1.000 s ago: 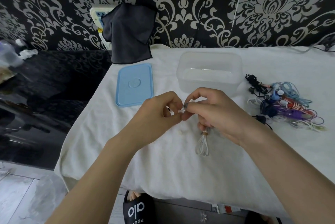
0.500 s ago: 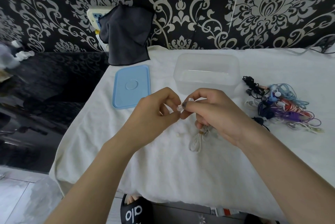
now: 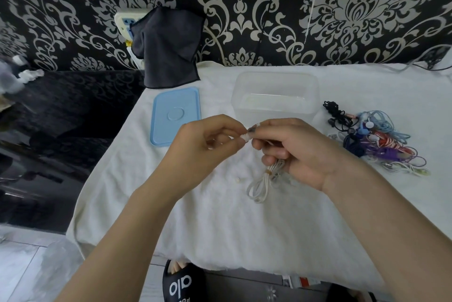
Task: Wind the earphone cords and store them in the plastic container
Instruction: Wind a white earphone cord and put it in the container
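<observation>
My left hand (image 3: 203, 145) and my right hand (image 3: 296, 152) meet in the middle above the white towel, both pinching a small white earbud piece (image 3: 246, 137). A wound white earphone cord (image 3: 263, 184), bound by a thin band, hangs from under my right hand's curled fingers onto the towel. Just behind my hands stands the clear plastic container (image 3: 275, 96), open. Its blue lid (image 3: 175, 115) lies flat to the left. A tangled pile of coloured earphones (image 3: 371, 140) lies to the right.
A white towel (image 3: 220, 228) covers the table. A dark cloth (image 3: 168, 49) hangs over a wall socket behind the lid. A tiny white ear tip (image 3: 237, 179) lies loose on the towel. Left of the table is a black glossy surface (image 3: 61, 118). A slipper (image 3: 182, 284) shows below.
Both hands stay together pinching the earbud piece; the hanging cord bundle has shifted slightly. The view has tilted a little.
</observation>
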Demonstrator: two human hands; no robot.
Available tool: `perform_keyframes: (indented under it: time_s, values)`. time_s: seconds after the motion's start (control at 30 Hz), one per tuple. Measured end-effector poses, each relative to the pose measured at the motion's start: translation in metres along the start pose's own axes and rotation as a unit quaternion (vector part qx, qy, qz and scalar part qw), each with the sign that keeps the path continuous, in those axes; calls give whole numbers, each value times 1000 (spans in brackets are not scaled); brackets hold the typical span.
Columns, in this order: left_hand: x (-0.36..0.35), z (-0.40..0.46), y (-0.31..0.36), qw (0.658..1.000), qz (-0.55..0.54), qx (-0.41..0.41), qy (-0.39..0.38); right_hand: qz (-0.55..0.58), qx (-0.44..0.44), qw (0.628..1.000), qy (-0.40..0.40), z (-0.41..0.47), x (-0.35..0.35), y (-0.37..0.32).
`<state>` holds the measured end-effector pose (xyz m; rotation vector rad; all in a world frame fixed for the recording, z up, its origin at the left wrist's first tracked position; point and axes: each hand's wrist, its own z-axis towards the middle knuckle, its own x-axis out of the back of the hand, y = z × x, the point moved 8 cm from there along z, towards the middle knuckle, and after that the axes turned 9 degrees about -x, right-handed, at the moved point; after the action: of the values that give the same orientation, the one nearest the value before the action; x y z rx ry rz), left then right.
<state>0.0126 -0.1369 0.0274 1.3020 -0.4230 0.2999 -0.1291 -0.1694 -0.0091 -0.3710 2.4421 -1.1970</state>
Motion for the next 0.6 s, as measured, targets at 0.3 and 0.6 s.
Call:
perform_keyframes:
  time_s: [0.3, 0.6]
  values:
    - [1, 3, 7, 995, -95, 17, 24, 108, -12, 992, -70, -2, -6, -4]
    - [-5, 4, 2, 976, -211, 46, 8, 175, -21, 978, -112, -9, -12, -7]
